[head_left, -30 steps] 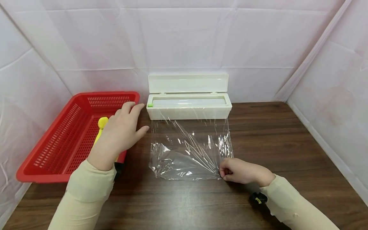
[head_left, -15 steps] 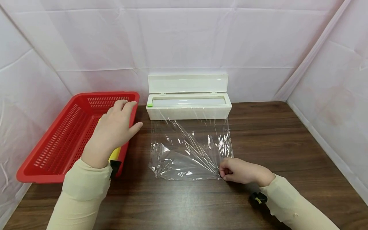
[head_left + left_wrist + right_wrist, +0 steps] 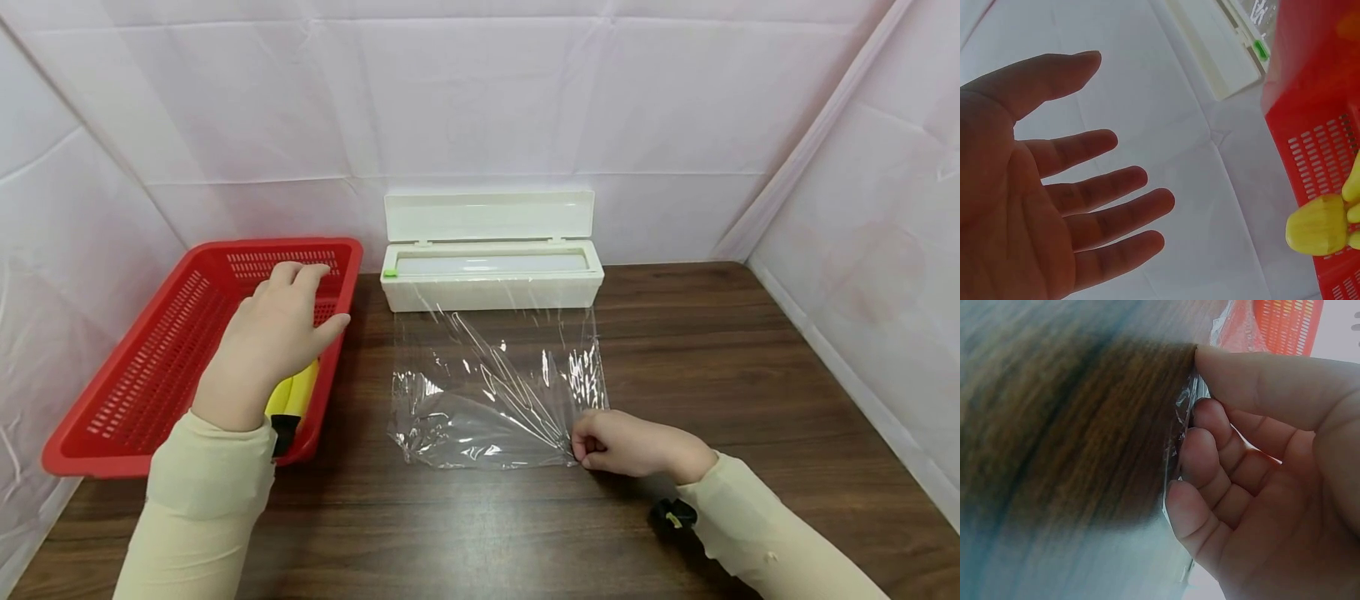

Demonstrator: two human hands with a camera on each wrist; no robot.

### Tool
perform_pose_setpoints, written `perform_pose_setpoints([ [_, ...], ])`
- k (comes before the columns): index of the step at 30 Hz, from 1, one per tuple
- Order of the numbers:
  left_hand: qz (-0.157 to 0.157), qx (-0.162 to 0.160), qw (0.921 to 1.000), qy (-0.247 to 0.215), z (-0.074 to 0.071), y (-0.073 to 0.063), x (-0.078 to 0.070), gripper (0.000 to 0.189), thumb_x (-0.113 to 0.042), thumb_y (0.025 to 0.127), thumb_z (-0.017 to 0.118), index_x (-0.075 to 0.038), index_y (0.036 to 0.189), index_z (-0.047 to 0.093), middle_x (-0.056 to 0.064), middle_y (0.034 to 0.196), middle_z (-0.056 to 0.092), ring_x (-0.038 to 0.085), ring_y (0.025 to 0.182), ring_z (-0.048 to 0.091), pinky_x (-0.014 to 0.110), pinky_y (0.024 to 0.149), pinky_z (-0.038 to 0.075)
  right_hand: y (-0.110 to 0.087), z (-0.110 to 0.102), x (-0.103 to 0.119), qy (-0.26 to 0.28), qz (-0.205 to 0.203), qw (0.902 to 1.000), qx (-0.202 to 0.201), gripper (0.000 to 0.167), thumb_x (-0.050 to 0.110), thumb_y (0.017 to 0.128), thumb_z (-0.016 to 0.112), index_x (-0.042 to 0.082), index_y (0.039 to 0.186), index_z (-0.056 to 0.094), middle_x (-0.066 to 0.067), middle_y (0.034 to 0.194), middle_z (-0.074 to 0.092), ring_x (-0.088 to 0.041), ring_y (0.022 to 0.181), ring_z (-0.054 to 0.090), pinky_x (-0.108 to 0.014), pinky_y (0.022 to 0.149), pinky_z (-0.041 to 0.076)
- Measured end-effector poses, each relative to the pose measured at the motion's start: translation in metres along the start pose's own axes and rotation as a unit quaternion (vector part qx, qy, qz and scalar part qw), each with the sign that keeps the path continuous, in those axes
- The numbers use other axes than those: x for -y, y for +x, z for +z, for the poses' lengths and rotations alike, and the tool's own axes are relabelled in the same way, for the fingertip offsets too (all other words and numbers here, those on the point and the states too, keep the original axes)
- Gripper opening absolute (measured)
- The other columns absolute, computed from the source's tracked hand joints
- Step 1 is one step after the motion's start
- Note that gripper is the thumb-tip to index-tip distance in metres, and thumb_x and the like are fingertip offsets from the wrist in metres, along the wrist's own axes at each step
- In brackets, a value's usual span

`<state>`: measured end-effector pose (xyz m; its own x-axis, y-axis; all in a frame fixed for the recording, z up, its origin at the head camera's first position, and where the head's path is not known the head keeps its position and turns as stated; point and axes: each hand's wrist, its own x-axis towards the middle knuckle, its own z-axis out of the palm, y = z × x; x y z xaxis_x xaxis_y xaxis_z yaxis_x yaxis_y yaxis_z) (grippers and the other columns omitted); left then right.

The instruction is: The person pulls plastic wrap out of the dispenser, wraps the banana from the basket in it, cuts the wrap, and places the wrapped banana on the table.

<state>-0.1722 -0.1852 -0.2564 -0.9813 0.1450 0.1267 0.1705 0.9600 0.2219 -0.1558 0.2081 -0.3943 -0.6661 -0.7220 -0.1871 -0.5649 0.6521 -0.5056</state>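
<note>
Clear cling film (image 3: 480, 392) runs out of the white dispenser (image 3: 491, 292) toward the front of the table, creased toward its near right corner. My right hand (image 3: 630, 444) pinches that corner near the tabletop; in the right wrist view the film (image 3: 1186, 406) lies between thumb and curled fingers. My left hand (image 3: 262, 346) is over the red basket (image 3: 120, 465), fingers spread and holding nothing. Below it lies a yellow bunch that looks like bananas (image 3: 295, 390), partly hidden by the hand and wrist. Its blunt stem end (image 3: 1317, 225) shows in the left wrist view.
The dispenser's lid (image 3: 489, 217) stands raised against the white cloth backdrop (image 3: 480, 100). A small green slider (image 3: 390, 272) sits at the dispenser's left end. Dark wooden table (image 3: 480, 533) surrounds the film, with cloth walls at both sides.
My left hand has moved left, from beside the dispenser to over the basket, uncovering more of the basket's right rim. The right hand and the cling film have stayed put.
</note>
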Motion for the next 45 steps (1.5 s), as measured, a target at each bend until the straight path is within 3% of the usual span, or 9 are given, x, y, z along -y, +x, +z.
perform_pose_setpoints([
  [14,-0.037,0.018,0.9991,0.006,0.006,0.005,0.019,0.064,-0.029,0.088,0.059,0.005,0.137,0.037,0.032,0.135,0.034,0.052,0.116,0.039,0.064,0.091,0.039,0.001,-0.001,-0.002,0.002,-0.001,1.0000,0.001,0.020,0.000,0.081,0.063,0.016,0.072,0.054,0.006,0.077,0.047,-0.003,0.070,0.042,-0.018,0.063,0.037],
  [22,-0.062,-0.006,0.9978,0.024,0.015,0.004,0.034,0.062,-0.030,0.087,0.060,0.005,0.133,0.040,0.035,0.134,0.032,0.055,0.113,0.036,0.065,0.087,0.037,0.002,0.000,-0.003,0.004,0.003,1.0000,0.001,0.020,0.001,0.080,0.064,0.016,0.071,0.054,0.006,0.078,0.046,-0.002,0.071,0.041,-0.018,0.063,0.036],
  [25,-0.075,-0.012,0.9967,0.028,0.017,0.005,0.038,0.063,-0.030,0.086,0.061,0.005,0.134,0.039,0.035,0.137,0.027,0.056,0.117,0.032,0.067,0.092,0.031,0.002,0.000,-0.003,0.005,0.005,1.0000,0.001,0.021,0.001,0.081,0.064,0.016,0.071,0.054,0.006,0.078,0.047,-0.003,0.071,0.041,-0.018,0.063,0.036],
  [30,-0.099,-0.014,0.9948,0.016,0.019,0.005,0.045,0.066,-0.032,0.086,0.060,0.005,0.136,0.037,0.036,0.142,0.021,0.057,0.124,0.022,0.071,0.102,0.011,0.001,0.000,-0.003,0.008,0.008,0.9999,0.006,0.020,0.001,0.081,0.064,0.017,0.072,0.054,0.006,0.079,0.047,-0.003,0.071,0.042,-0.019,0.063,0.036],
  [36,-0.119,0.010,0.9928,0.006,0.022,0.006,0.055,0.072,-0.033,0.087,0.058,0.003,0.142,0.028,0.039,0.143,0.016,0.062,0.125,0.018,0.075,0.101,0.004,-0.001,-0.001,-0.003,0.012,0.007,0.9999,0.009,0.020,0.001,0.082,0.063,0.017,0.073,0.054,0.006,0.080,0.047,-0.003,0.071,0.042,-0.019,0.063,0.037],
  [41,-0.131,0.039,0.9905,0.005,0.022,0.007,0.059,0.081,-0.036,0.087,0.058,0.002,0.146,0.019,0.042,0.142,0.011,0.066,0.123,0.015,0.076,0.099,0.005,-0.001,-0.002,-0.003,0.007,0.004,0.9999,0.008,0.020,0.002,0.082,0.063,0.017,0.073,0.054,0.006,0.079,0.047,-0.003,0.071,0.042,-0.019,0.063,0.037],
  [45,-0.141,0.066,0.9879,0.004,0.024,0.005,0.060,0.082,-0.038,0.087,0.059,0.005,0.145,0.019,0.043,0.139,0.014,0.067,0.120,0.018,0.076,0.098,0.010,-0.001,-0.002,-0.004,0.006,0.001,1.0000,0.006,0.020,0.002,0.082,0.064,0.017,0.072,0.054,0.006,0.079,0.047,-0.003,0.072,0.041,-0.019,0.063,0.036],
])
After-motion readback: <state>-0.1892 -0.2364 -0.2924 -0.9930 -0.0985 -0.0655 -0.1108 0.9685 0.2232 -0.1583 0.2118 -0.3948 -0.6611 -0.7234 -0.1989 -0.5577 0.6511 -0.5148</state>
